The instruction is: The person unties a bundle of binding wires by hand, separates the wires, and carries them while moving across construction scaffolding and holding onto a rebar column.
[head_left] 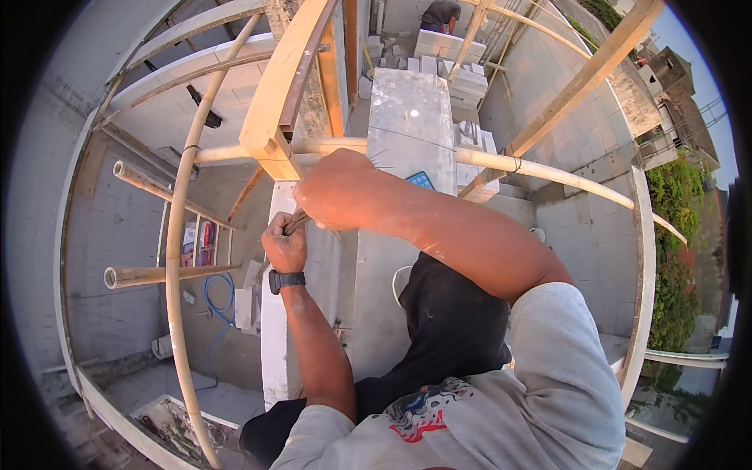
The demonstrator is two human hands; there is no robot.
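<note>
The left hand (283, 247) and right hand (335, 190) both grip a bundle (295, 222), perhaps wire, near the wooden beam (283, 82).

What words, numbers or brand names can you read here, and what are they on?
None that I can read.
Phone: the marks on its blue screen are too small to read.
Shirt print: a colourful picture, with no letters I can make out.
Watch: dark, with no numbers I can make out.
</note>
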